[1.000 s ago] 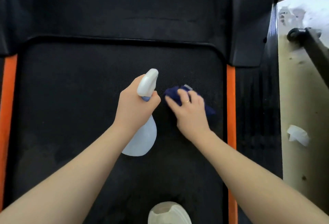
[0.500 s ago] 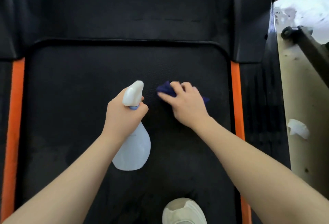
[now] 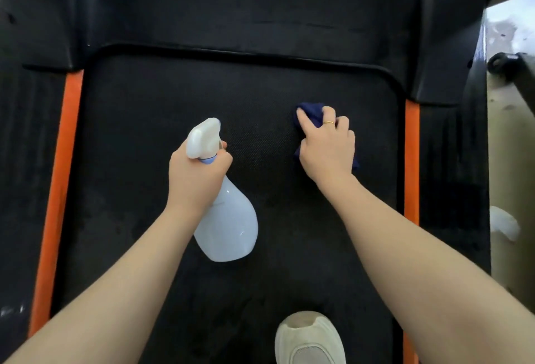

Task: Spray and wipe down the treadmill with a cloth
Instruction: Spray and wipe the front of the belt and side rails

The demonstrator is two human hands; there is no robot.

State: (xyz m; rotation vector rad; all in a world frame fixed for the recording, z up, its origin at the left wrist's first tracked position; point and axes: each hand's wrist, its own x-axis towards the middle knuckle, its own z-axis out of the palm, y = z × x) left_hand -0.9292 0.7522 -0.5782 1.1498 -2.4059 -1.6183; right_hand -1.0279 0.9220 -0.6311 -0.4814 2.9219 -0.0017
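1. Right hand (image 3: 327,146) is gripping a bunched dark-blue cloth (image 3: 311,113) and pressing it onto the black treadmill belt (image 3: 144,132). Index finger is lying extended over the cloth, the other fingers are curling over it; a gold ring (image 3: 329,123) is showing on one finger.
2. Cloth is sitting mostly under the palm; it is poking out ahead of the fingertips and a little at the wrist side of the hand.
3. Left hand (image 3: 197,178) is wrapping around the neck of a white translucent spray bottle (image 3: 228,224), fingers closing just below the trigger head (image 3: 204,138). Nozzle is pointing away from the person, and the bottle body is hanging down toward the camera, below the hand.
4. No readable label or brand is showing on the bottle or the treadmill.
5. Both forearms are reaching forward, bare, with the hands apart. The cloth hand is working right of belt centre, near the right orange side strip (image 3: 411,161); the bottle hand is sitting near belt centre.
6. Left orange side strip (image 3: 58,190) is running along the other belt edge. The black motor cover (image 3: 231,2) is lying just ahead of both hands.
7. A white shoe (image 3: 309,340) is standing on the belt at the bottom edge.
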